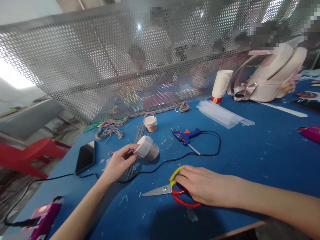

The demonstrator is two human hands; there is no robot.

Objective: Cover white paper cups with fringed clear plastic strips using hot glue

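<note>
My left hand (pixel 121 162) pinches the rim of a small paper cup (pixel 151 150) wrapped in whitish material, tipped on its side just above the table. My right hand (pixel 203 185) is closed on the yellow and red handles of a pair of scissors (pixel 158 191). Their blades are together and point left, low over the blue tabletop. Beyond the cup stands a little basket (pixel 151 124) with an arched handle. Thin wires (pixel 139 134) lie partly beneath my left hand. To the right of the basket rests a blue glue gun (pixel 187 136) with a glue stick in it.
A black cord (pixel 160 165) crosses the blue table (pixel 252 156). At left are a phone (pixel 86 156) and a purple device (pixel 46 218). Farther back lie grey cord (pixel 107 130), white strips (pixel 222 113), stacked paper cups (pixel 222 85) and a backpack (pixel 270 80), before a perforated metal screen (pixel 82 66).
</note>
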